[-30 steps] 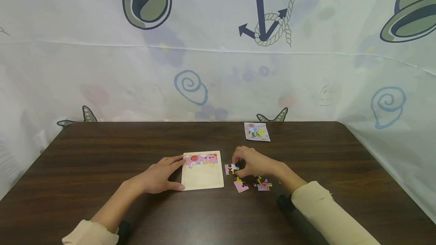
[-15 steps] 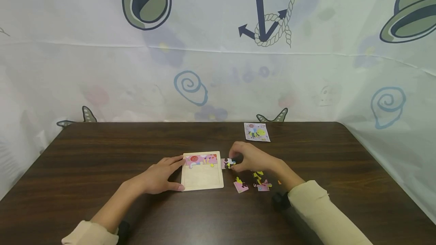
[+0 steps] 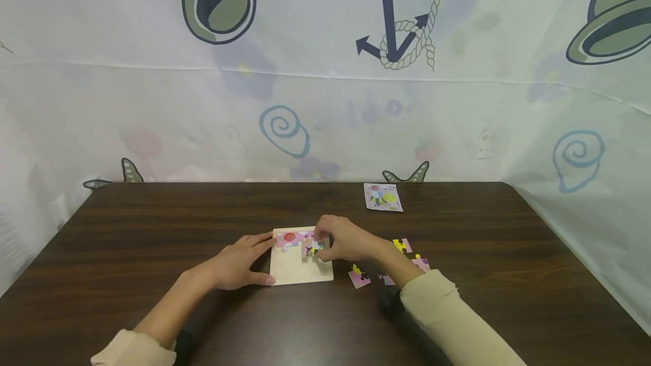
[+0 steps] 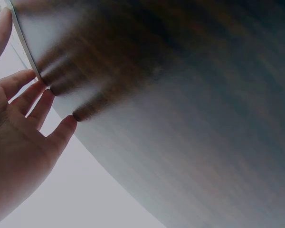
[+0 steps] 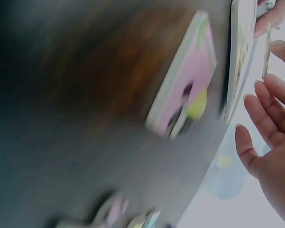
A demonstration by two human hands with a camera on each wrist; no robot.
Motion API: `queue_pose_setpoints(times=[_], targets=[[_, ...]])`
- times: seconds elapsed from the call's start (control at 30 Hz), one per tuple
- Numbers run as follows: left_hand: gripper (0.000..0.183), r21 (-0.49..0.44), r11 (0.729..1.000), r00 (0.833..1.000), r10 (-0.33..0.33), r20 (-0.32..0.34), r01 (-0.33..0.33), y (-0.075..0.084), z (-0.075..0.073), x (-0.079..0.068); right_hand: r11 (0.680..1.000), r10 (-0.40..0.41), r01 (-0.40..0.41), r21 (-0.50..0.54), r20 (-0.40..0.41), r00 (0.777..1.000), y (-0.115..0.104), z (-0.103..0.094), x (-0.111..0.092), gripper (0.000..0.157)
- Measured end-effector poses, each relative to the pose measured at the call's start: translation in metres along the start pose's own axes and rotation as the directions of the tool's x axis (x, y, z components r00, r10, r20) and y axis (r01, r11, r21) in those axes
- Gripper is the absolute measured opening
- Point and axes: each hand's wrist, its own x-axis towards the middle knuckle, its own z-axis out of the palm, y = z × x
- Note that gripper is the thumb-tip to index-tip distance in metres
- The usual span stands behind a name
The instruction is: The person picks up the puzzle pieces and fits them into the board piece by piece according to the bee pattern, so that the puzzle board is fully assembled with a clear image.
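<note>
A pale wooden puzzle tray (image 3: pixel 295 271) lies flat on the table, with pink fitted pieces (image 3: pixel 289 238) along its far side. My left hand (image 3: pixel 236 264) rests against the tray's left edge, thumb near the front corner and fingers farther back, fairly straight. In the left wrist view, the fingertips (image 4: pixel 69 122) touch the tabletop and tray rim. Over the tray's right half, my right hand (image 3: pixel 348 239) pinches a puzzle piece (image 3: pixel 309 248) between thumb and fingers. The right wrist view shows that piece (image 5: pixel 266 54) edge-on above the tray, the other fingers spread.
Right of the tray lie loose puzzle pieces: a pink one (image 3: pixel 360 279) near the front, a yellow one (image 3: pixel 400 245) and another pink one (image 3: pixel 421 263) by the right forearm. A picture card with a bee (image 3: pixel 383 197) lies at the table's back. A patterned cloth (image 3: pixel 325 129) hangs behind.
My right hand has carried the pinched puzzle piece leftward, from beside the tray to over it. Loose pieces formerly behind the forearm now show. The left hand stays in place.
</note>
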Motion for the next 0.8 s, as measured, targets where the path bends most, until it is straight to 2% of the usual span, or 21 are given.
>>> queue_pose_setpoints(times=[0.33,0.8], targets=[[0.080,-0.008,1.000,1.000,0.012,-0.003,-0.012,-0.001,0.000,0.000,0.997,-0.049,0.048,-0.056,-0.018,0.999,-0.013,0.015,0.021,0.021],[0.080,-0.008,1.000,1.000,0.018,-0.008,-0.018,0.002,0.000,-0.002,0.978,-0.002,0.002,-0.210,-0.001,1.000,-0.024,0.027,0.034,0.024]])
